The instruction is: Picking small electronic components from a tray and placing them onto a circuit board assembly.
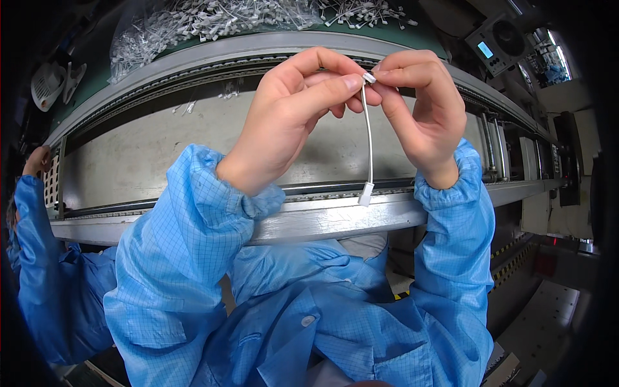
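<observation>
A short white cable with a white connector at each end hangs from my fingers above the conveyor. My left hand pinches its upper connector between thumb and forefinger. From the other side, my right hand has its thumb and fingers closed at the same connector, on a small dark piece whose kind I cannot make out. The lower connector dangles free over the metal rail on my side.
A conveyor with metal rails runs across before me. Behind it, a clear bag and a loose heap hold many white cables. A few cables lie on the conveyor. A co-worker's hand rests at the far left. A dark device with a lit screen stands back right.
</observation>
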Motion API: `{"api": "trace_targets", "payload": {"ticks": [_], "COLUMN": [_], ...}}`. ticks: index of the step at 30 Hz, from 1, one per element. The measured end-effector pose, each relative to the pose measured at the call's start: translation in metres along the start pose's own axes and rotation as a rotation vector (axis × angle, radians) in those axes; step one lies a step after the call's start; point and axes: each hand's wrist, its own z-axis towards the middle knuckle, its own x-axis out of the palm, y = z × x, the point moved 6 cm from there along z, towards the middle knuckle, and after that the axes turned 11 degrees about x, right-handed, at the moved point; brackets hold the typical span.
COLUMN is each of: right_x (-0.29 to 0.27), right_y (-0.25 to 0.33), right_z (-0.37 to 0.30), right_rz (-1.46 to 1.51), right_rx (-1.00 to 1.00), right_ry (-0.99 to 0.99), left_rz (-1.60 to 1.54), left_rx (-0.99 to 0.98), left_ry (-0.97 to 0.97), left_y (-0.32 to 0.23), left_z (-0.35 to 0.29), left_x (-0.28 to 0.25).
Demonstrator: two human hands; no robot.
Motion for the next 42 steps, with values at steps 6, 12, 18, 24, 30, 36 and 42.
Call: {"api": "trace_targets", "payload": {"ticks": [6,12,18,24,30,36,42], "right_x": [0.000,-0.001,-0.003,-0.001,-0.004,-0.002,-0.002], "right_y": [0.001,0.001,0.000,-0.002,0.001,0.007,0.010], "right_z": [0.000,0.000,0.000,-0.002,0.001,0.002,0.002], "right_rz": [-0.022,-0.043,-0.022,-0.043,-0.031,-0.179,-0.249], "right_rx": [-0.020,-0.042,-0.021,-0.002,-0.011,-0.104,-0.144], "right_ry": [0.006,0.020,0.022,0.126,0.039,0.059,0.043], "left_rz": [-0.017,-0.038,-0.039,-0.044,-0.088,-0.078,-0.049], "left_rx": [-0.018,-0.033,-0.030,-0.054,-0.090,-0.112,-0.094], "left_ry": [-0.010,-0.015,-0.015,-0.035,-0.043,-0.067,-0.075], "left_y": [0.001,0.001,0.002,0.004,0.006,0.008,0.010], "left_z": [0.000,-0.001,0.000,0.000,0.001,-0.001,0.000], "left_x": [-0.002,-0.003,-0.002,-0.002,0.001,0.000,0.000]}}
